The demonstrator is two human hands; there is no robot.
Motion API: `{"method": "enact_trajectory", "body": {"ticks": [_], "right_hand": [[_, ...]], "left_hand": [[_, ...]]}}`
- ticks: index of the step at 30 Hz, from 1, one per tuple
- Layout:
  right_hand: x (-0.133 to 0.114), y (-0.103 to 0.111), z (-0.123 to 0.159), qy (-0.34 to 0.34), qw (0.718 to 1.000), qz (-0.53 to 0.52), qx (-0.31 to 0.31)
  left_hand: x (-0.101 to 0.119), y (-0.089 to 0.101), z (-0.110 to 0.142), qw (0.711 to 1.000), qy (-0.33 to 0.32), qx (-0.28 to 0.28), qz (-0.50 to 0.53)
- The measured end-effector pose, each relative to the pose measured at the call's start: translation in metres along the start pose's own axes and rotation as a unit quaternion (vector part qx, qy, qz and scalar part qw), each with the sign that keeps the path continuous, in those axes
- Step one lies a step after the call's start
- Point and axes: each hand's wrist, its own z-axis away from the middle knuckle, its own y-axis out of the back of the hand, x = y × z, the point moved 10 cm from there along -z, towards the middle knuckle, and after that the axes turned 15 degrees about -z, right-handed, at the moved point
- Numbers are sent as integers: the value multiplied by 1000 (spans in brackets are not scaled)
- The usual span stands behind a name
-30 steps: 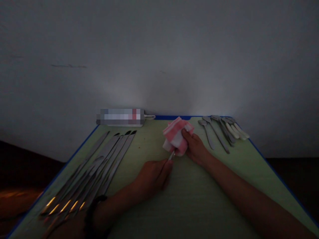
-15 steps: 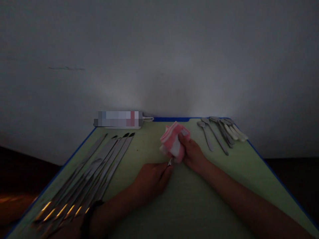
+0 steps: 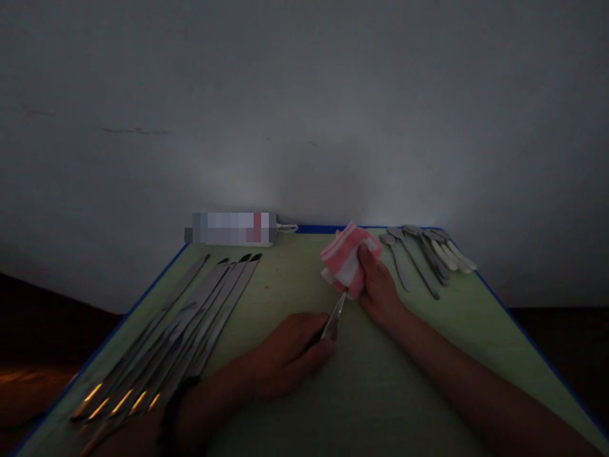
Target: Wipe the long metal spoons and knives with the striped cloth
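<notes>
My left hand [image 3: 297, 346] is closed around the lower end of a shiny piece of metal cutlery [image 3: 335, 315]. Its far end goes into a folded pink-and-white striped cloth [image 3: 349, 260], so I cannot tell which kind it is. My right hand [image 3: 380, 285] grips that cloth, thumb on top, wrapped over the hidden end. Both hands are above the middle of the table. Several long metal table knives [image 3: 231, 308] lie side by side to the left, partly behind my left forearm. Several spoons [image 3: 394, 260] lie at the back right, some with white handles [image 3: 445, 254].
The pale green table [image 3: 409, 406] has a blue edge and stands against a grey wall [image 3: 309, 114]. A white box-like object [image 3: 238, 230], blurred out, sits at the back left with a white loop [image 3: 288, 227] at its end. The light is dim.
My right hand and the cloth have moved up and to the right, away from my left hand. More of the metal cutlery now shows between them.
</notes>
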Motion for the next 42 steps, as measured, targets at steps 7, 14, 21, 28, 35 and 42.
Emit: {"method": "enact_trajectory", "body": {"ticks": [7,14,21,28,35,42], "right_hand": [[1,4,-2,-17,1000,-6,11],[12,14,5,-52,996,-23,63],[10,6,16,-56,997,11,58],[13,2,14,-38,998,33,23],[21,-18,14,-109,989,-46,-86],[37,-22,20,-162,977,6,-142]], "left_hand": [[2,-12,-3,999,2,-12,-39],[-20,-10,-8,997,57,53,-20],[-29,-6,-7,993,97,70,6],[-25,-8,-8,991,94,46,83],[-31,-9,-6,981,126,46,139],[-34,-4,-6,972,147,63,174]]}}
